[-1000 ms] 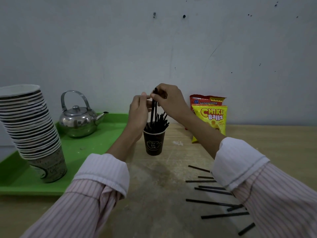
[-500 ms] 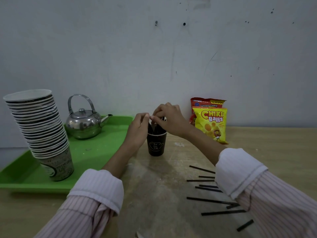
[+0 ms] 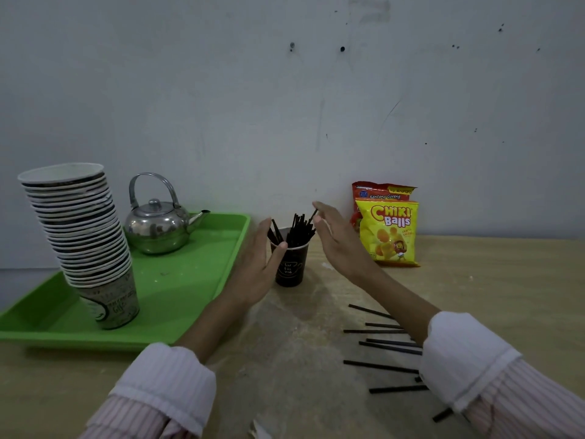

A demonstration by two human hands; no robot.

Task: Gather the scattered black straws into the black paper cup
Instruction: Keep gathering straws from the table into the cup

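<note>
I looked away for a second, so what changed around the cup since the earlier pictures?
Both hands let go of the straws they were pressing into the cup and drew apart: left hand to its left, right hand to its right, palms open. The straws in the cup now stand free. The loose straws on the table, the tray and the snack bags stayed put.

black paper cup (image 3: 289, 264) — upright, straws (image 3: 297, 228) bristling out | scattered straws (image 3: 381, 365) — flat, right of cup
</note>
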